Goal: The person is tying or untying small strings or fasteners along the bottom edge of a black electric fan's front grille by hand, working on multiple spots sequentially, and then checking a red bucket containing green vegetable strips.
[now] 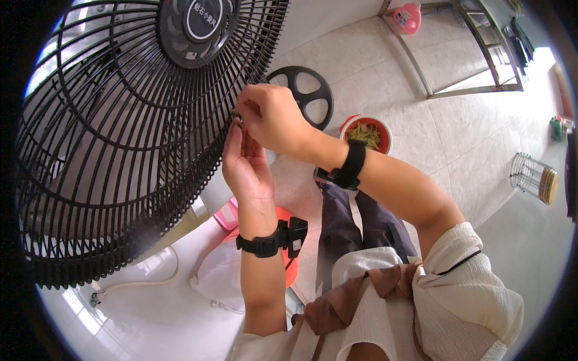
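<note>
A large black fan grille (129, 99) fills the upper left, with a round hub badge near its top. At its right rim both hands meet. My right hand (271, 117) is closed, thumb and fingertips pinched over a small shiny metal piece (237, 118) too small to name. Just below it, my left hand (248, 171) reaches up with its palm turned inward. Its thumb and fingertips come together at the rim beside the same metal piece. What the left fingertips grip is partly hidden. A black strap with a small device sits on each wrist.
A black round base (325, 96) rests on the tiled floor beyond my hands. Right of it stands a red-and-white bowl (388, 135) of food scraps. A metal rack (475, 93), a pink container (407, 19), a stool (536, 178) and a white bag (220, 271) surround me.
</note>
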The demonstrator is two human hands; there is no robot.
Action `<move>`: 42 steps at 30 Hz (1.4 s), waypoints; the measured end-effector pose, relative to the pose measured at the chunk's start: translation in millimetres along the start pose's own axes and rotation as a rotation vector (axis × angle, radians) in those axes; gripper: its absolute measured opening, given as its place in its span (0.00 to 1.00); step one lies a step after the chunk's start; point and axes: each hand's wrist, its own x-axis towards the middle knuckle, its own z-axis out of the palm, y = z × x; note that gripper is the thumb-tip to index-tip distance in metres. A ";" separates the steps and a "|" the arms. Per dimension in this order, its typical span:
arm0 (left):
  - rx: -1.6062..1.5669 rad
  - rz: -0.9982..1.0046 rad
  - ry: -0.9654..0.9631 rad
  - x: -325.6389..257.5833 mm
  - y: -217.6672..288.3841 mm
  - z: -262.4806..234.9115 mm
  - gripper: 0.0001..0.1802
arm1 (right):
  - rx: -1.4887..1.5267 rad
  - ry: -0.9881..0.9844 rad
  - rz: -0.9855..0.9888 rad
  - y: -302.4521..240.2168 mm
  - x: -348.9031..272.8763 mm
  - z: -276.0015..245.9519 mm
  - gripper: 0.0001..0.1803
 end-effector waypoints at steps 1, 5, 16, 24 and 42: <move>0.008 0.008 0.003 -2.3 0.6 3.2 0.13 | 0.028 -0.032 0.086 -1.9 4.3 -0.2 0.02; 0.025 0.018 0.007 -5.2 1.4 5.1 0.14 | 0.006 -0.142 0.179 -1.3 14.7 -1.0 0.03; 0.039 -0.018 -0.092 1.9 -0.3 -3.4 0.14 | -0.434 -0.054 -0.361 -1.8 -5.9 -2.2 0.06; 0.019 0.008 -0.019 -0.5 -1.4 1.4 0.13 | -0.359 0.020 -0.510 6.8 0.9 -14.9 0.08; -0.024 -0.032 0.011 -2.0 -1.0 8.1 0.13 | -0.455 -0.091 -0.629 11.6 1.8 -7.9 0.10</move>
